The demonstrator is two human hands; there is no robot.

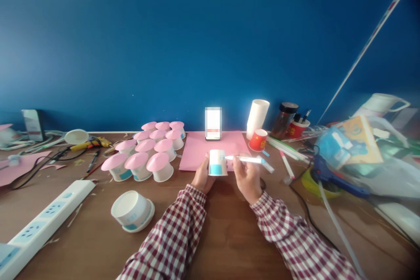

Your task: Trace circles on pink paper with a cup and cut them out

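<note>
My left hand point(202, 176) is closed round the left side of a white paper cup point(218, 157) with a blue patch, held upside down above the table. In my right hand point(247, 179) is a white marker pen point(244, 159), gripped between thumb and fingers. Its tip points left and meets or nearly meets the cup's right side; I cannot tell which. A sheet of pink paper point(193, 151) lies just beyond both hands. To the left stand several upturned paper cups with pink paper cone tops point(159, 162).
A power strip point(49, 214) and an upturned cup point(131, 210) are at the left. A phone point(213, 124) stands at the blue wall. Stacked cups point(257, 118), a red cup point(259, 139) and a dark jar point(285, 119) stand right of it. A blue glue gun point(337, 179) lies right.
</note>
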